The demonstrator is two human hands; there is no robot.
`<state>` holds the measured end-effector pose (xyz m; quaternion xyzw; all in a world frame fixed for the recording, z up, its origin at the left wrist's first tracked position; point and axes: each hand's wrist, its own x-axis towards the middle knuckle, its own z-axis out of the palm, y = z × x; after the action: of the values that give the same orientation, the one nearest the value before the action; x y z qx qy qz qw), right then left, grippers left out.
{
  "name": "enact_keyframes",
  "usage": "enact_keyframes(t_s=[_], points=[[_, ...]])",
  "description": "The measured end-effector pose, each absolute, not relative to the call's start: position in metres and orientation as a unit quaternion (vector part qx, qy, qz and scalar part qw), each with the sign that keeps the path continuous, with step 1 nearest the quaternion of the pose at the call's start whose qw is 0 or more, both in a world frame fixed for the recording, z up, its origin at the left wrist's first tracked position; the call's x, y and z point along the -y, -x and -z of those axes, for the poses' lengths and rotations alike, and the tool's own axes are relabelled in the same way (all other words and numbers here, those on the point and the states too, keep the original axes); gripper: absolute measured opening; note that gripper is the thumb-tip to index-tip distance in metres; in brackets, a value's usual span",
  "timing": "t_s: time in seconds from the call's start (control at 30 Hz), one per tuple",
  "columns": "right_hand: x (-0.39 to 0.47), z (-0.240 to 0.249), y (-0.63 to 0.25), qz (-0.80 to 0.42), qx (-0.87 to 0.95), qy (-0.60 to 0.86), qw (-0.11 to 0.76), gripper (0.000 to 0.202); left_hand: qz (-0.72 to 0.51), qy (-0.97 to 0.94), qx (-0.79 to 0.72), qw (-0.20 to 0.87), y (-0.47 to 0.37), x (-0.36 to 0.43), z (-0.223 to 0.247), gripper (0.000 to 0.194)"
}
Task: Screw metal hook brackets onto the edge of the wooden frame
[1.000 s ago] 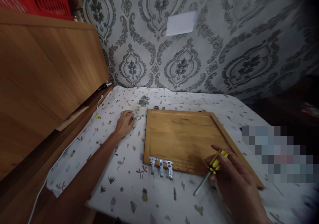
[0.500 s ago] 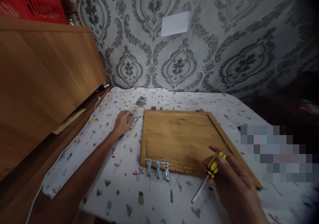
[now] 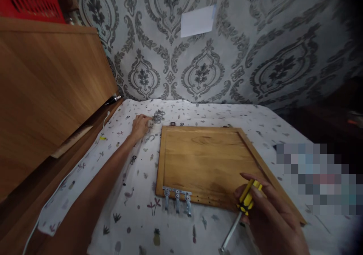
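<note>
A framed wooden panel (image 3: 207, 156) lies flat on the patterned white cloth. Three metal hooks (image 3: 177, 200) sit side by side along its near left edge, with small dark holes to their right. My right hand (image 3: 269, 206) is closed round the yellow handle of a screwdriver (image 3: 247, 200) over the panel's near right part, the shaft pointing down and left. Beyond the panel's left side, my left hand (image 3: 140, 126) reaches to a small pile of metal hooks (image 3: 159, 116); its fingertips are too small and blurred to read.
A wooden cabinet (image 3: 51, 85) with a red basket (image 3: 31, 2) on top stands at the left. A black-handled tool (image 3: 112, 100) and a white cable (image 3: 66, 177) lie beside it. White paper (image 3: 197, 20) hangs on the patterned wall (image 3: 202, 68).
My left hand has moved farther away, toward the pile of metal hooks. My right hand still holds the screwdriver, and the view has shifted slightly.
</note>
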<state>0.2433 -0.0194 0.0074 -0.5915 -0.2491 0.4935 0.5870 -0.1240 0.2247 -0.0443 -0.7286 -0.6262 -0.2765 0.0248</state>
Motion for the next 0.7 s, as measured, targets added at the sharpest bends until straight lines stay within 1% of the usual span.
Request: enact_keyframes(t_s=[0.17, 0.33, 0.47, 0.57, 0.63, 0.7], points=[[0.021, -0.006, -0.243, -0.476, 0.281, 0.579, 0.599, 0.07, 0.279, 0.734, 0.618, 0.026, 0.128, -0.219, 0.046, 0.041], [0.02, -0.008, -0.242, -0.483, 0.263, 0.587, 0.594, 0.076, 0.289, 0.736, 0.611, 0.027, 0.127, -0.218, 0.048, 0.042], [0.019, -0.007, -0.244, -0.511, 0.268, 0.579, 0.576, 0.074, 0.296, 0.739, 0.605, 0.027, 0.126, -0.218, 0.048, 0.042], [0.019, -0.008, -0.243, -0.505, 0.272, 0.578, 0.58, 0.074, 0.298, 0.739, 0.604, 0.029, 0.128, -0.216, 0.048, 0.041], [0.019, -0.01, -0.241, -0.498, 0.274, 0.575, 0.588, 0.075, 0.297, 0.738, 0.606, 0.032, 0.132, -0.212, 0.047, 0.039], [0.02, -0.012, -0.239, -0.499, 0.274, 0.572, 0.59, 0.078, 0.292, 0.737, 0.609, 0.035, 0.135, -0.209, 0.046, 0.032]])
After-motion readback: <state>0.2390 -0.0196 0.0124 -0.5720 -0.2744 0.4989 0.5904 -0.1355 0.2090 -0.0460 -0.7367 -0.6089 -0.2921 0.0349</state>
